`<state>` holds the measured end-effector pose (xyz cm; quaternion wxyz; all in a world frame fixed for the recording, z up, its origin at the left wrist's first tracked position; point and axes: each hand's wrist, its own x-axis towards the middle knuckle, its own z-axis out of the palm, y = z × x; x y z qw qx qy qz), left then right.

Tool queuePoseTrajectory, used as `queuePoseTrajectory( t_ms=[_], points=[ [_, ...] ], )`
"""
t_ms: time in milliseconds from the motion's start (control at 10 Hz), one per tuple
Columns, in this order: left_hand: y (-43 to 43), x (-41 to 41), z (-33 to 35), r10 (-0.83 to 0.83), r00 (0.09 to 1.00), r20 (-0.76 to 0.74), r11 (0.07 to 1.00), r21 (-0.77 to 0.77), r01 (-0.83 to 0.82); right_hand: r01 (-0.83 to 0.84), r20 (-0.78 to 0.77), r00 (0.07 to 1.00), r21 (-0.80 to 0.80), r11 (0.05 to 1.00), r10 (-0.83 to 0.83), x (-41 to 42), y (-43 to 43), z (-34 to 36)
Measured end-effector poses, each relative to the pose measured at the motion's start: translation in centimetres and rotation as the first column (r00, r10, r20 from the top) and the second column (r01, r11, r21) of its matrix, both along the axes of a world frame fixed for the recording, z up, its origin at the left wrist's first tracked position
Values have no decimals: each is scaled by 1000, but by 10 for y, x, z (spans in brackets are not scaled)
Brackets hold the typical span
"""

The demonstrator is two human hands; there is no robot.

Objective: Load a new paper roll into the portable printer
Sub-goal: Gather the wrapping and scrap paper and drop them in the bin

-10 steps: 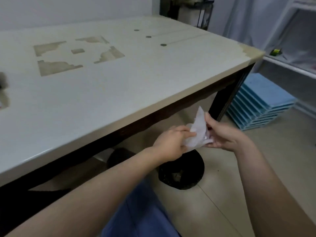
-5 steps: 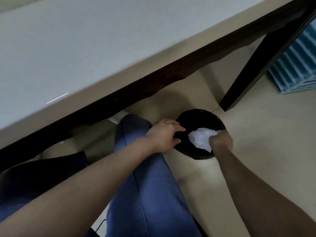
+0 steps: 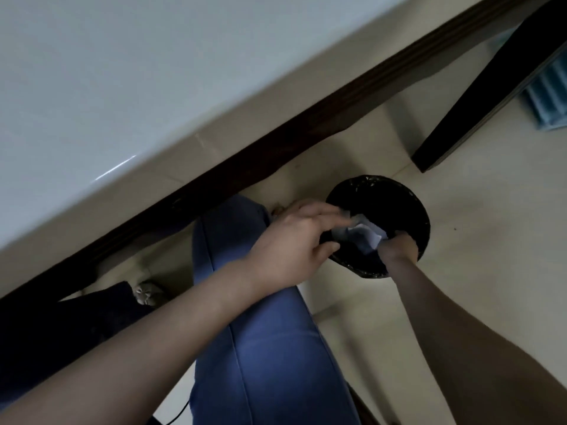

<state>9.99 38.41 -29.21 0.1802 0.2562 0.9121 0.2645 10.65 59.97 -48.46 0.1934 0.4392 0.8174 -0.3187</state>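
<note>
Both hands reach down past the table (image 3: 129,87) edge to a black bin (image 3: 408,204) on the floor. The right hand (image 3: 399,248) is closed on crumpled white paper (image 3: 363,236) inside the bin; the left hand (image 3: 294,243) hovers at the rim, fingers loosely spread (blurred), holding nothing.

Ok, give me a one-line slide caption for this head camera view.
Right hand pushes crumpled white paper into a black bin beside the table; left hand hovers open.
</note>
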Motion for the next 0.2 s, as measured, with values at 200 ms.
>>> queuePoseTrajectory(
  t_ms=[200],
  points=[
    [-38,32,48,78,993,-84,978,198,-60,157,-283,949,36,987,-141,20,13,58]
  ],
)
